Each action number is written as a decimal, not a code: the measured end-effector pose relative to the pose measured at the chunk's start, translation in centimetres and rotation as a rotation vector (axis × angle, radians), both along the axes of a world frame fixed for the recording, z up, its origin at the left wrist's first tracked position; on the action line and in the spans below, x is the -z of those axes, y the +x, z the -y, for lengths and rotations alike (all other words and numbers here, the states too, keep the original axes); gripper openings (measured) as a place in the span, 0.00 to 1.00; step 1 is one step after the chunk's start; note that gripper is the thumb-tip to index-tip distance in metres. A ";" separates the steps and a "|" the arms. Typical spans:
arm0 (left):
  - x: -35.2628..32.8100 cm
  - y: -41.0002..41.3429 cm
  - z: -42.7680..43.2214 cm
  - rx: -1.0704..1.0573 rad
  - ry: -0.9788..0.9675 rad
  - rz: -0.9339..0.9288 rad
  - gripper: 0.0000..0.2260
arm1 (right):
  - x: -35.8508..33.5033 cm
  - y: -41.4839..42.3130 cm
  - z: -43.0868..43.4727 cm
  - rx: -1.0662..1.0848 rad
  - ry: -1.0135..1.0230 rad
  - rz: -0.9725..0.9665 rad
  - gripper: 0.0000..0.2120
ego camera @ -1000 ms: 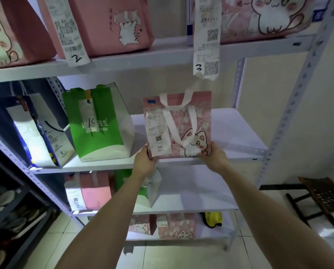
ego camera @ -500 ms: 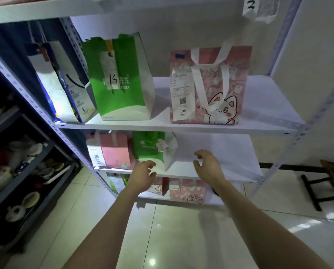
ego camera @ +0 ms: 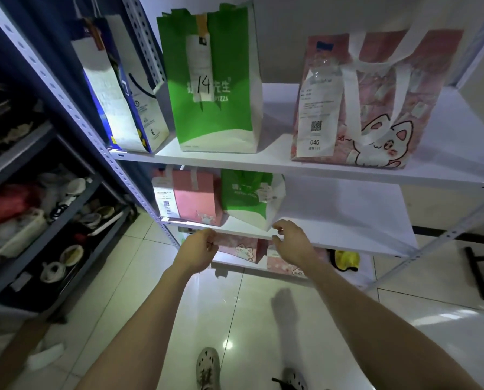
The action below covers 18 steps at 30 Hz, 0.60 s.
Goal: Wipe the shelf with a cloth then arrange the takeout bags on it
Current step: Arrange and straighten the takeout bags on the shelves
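Both grips are out in front of you at the lip of the lower shelf (ego camera: 347,239), and neither carries anything. Your left grip (ego camera: 198,250) hangs just short of the edge, its fingers loosely curled around nothing. Your right grip (ego camera: 292,243) is likewise slack and apart, with thumb and forefinger close to the bottom corner of the small green bag (ego camera: 246,198). Whether they touch it I cannot tell. No cloth shows in either grip, so I judge you are on the arranging part, lining up to straighten that bag.

It looks as if it needs it. The small green bag sits askew, its lower corner out at the shelf's edge and its top folded over. Beside it a pink bag (ego camera: 195,199) stands square at the left end with its receipt facing out. Lower down, on the bottom shelf, pink cat bags (ego camera: 243,250) sit partly hidden behind your grips.

Farther up, the shelf above (ego camera: 446,156) carries three bags upright in a row, apart from one another, slips turned forward so the numbers can be read. They are a blue and white bag (ego camera: 114,88), a tall green bag (ego camera: 215,80) marked 14, and a large pink cat bag (ego camera: 375,108) whose slip reads 046, its white handles drooping over the front.
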<state>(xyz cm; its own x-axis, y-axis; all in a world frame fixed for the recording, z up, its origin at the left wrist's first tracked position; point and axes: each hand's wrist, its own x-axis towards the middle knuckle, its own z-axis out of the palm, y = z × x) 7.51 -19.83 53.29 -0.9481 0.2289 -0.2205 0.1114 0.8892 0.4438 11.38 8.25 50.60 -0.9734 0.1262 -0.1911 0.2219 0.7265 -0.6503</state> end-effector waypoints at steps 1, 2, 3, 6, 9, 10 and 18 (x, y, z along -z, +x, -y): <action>0.1 -0.2 0.7 0.002 0.004 0.001 0.13 | 0.1 -0.2 0.7 0.002 0.002 0.012 0.17; 0.2 -0.4 1.4 0.007 0.013 0.004 0.13 | 0.2 -0.4 1.5 0.010 -0.001 0.025 0.18; 0.2 -0.5 2.0 0.012 0.022 0.009 0.14 | 0.2 -0.7 2.2 0.020 -0.008 0.040 0.18; 0.6 -1.2 4.5 0.016 0.001 0.042 0.13 | 0.4 -1.2 4.4 0.040 -0.010 0.070 0.17; 1.1 -2.1 7.5 -0.005 -0.030 0.082 0.15 | 0.7 -1.7 6.8 0.034 -0.001 0.069 0.16; 1.2 -2.3 8.4 -0.012 -0.031 0.093 0.15 | 0.8 -1.8 7.6 0.035 -0.007 0.066 0.15; 2.5 -5.0 14.6 -0.015 -0.020 0.120 0.15 | 2.0 -3.5 14.0 0.040 -0.018 0.104 0.13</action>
<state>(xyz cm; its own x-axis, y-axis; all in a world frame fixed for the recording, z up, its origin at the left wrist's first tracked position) 2.53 -34.42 50.82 -0.9178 0.2098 -0.3372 0.0453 0.8989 0.4358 7.91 -5.71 48.61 -0.9423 0.1604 -0.2938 0.3178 0.7042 -0.6349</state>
